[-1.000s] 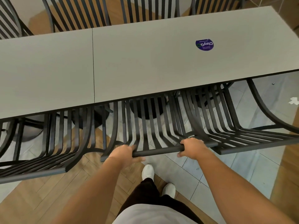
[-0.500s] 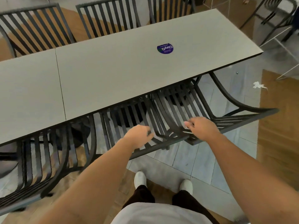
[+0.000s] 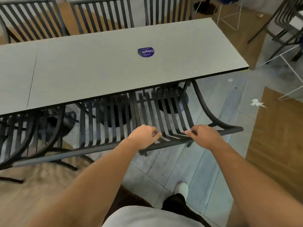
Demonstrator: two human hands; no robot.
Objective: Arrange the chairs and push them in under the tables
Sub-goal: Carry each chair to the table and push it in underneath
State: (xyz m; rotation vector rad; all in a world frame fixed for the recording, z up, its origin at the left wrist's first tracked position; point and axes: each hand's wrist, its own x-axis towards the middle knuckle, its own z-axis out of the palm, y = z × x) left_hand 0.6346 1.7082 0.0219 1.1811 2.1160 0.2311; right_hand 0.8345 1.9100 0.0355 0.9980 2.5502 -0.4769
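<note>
Two long grey tables (image 3: 114, 71) stand end to end. Three black slatted metal chairs are tucked under the near edge. On the rightmost chair (image 3: 172, 112), my right hand (image 3: 203, 136) grips the back's top rail near its middle. My left hand (image 3: 144, 136) curls its fingers over the slats at the left end of the same rail. The middle chair (image 3: 98, 125) and the left chair (image 3: 24, 136) stand beside it, their seats under the tabletop, and neither hand touches them.
Three more slatted chairs (image 3: 101, 15) line the table's far side. A purple sticker (image 3: 146, 52) lies on the tabletop. Other dark chairs (image 3: 287, 22) and a white wire frame (image 3: 229, 18) stand at the upper right. A crumpled paper scrap (image 3: 256, 103) lies on the floor.
I have shifted right along the table. Both hands let go of the middle chair's rail, first the right and then the left, and both now sit on the rightmost chair's back.
</note>
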